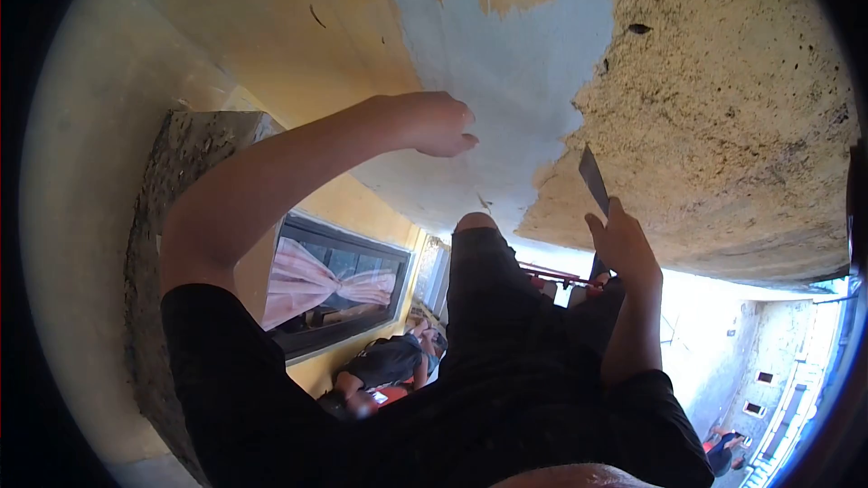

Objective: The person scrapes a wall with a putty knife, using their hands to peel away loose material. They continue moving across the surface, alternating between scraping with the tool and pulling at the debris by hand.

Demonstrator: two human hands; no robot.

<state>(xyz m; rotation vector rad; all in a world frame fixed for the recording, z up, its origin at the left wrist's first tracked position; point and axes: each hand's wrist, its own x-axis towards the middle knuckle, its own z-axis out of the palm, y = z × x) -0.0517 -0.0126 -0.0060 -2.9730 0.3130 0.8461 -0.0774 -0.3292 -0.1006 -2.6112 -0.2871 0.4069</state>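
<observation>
My right hand [626,239] is wrapped round the lower end of a flat metal scraper [593,179]. The blade points up and left, near the rough, stripped part of the wall [714,117]. To the left, my left hand [445,125] is held by the smooth pale blue patch [515,72] with its fingers curled in; what it holds, if anything, is hidden. A ragged edge divides the pale patch from the rough yellowish surface. Whether the blade touches the wall I cannot tell.
A rough-edged pillar [203,140] stands at the left. Below my left arm is a dark-framed window [339,285] with a pink curtain. A person in dark clothes [384,363] is under it, and another person [723,452] is far off at lower right. Red metal bars [551,275] lie beyond my knees.
</observation>
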